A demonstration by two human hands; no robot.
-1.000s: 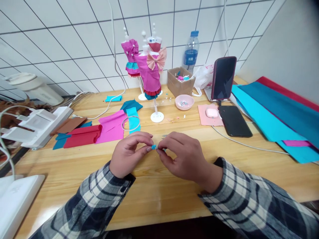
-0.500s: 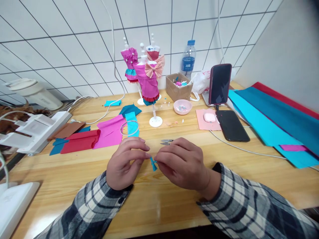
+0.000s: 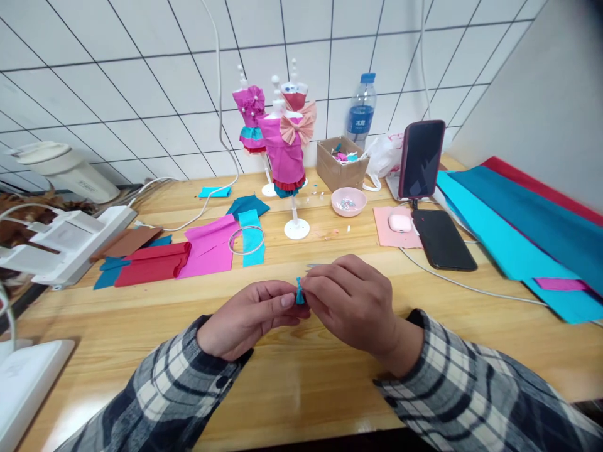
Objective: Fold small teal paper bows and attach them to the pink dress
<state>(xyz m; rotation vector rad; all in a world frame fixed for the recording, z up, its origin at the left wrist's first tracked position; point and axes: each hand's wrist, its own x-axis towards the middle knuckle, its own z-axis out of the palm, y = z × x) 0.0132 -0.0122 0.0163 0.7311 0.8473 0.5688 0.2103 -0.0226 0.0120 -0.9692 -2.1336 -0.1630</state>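
A small blue gathered paper piece (image 3: 300, 294), narrow at the top and flared below, is pinched between my two hands above the table. My left hand (image 3: 252, 314) has its thumb and fingers closed on the left side of the piece. The fingertips of my right hand (image 3: 351, 304) grip it from the right. Just beyond the right fingers lie thread snips (image 3: 311, 267), mostly hidden by that hand. Farther off stands a mini dress form (image 3: 285, 150) in a magenta paper dress with a peach bow, two more dressed forms behind it.
Coloured paper sheets (image 3: 207, 248) and a metal ring (image 3: 230, 241) lie left. Behind are a pink bowl (image 3: 349, 202), cardboard box (image 3: 343, 172) and bottle (image 3: 362, 113). Phones (image 3: 445, 240) and large paper sheets (image 3: 527, 232) are right; a power strip (image 3: 89, 245) is left.
My left hand has turned over and moved right, its thumb now on top beside the blue piece. The piece has come up slightly and stands more upright. The view has shifted a little.
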